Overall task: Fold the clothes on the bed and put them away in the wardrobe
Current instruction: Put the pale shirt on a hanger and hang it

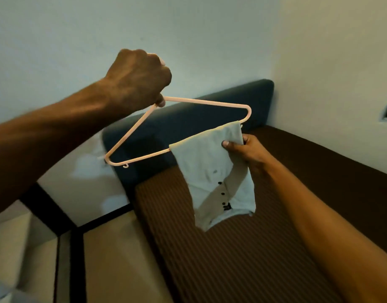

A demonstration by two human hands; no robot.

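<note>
A pale pink plastic hanger (201,102) hangs in the air above the bed, tilted. My left hand (137,77) grips it at its top, the hook hidden inside my fist. A folded light grey garment (210,169) with dark buttons is draped over the hanger's lower bar, towards its right end, and hangs down over the mattress. My right hand (245,149) pinches the garment's upper right edge just below the bar, thumb on the front of the cloth.
The bed (242,259) with a brown striped cover fills the lower right; its dark blue padded headboard (210,119) stands against the wall. A black-framed piece of furniture (74,241) stands to the left of the bed. Pale walls meet in the corner at the top right.
</note>
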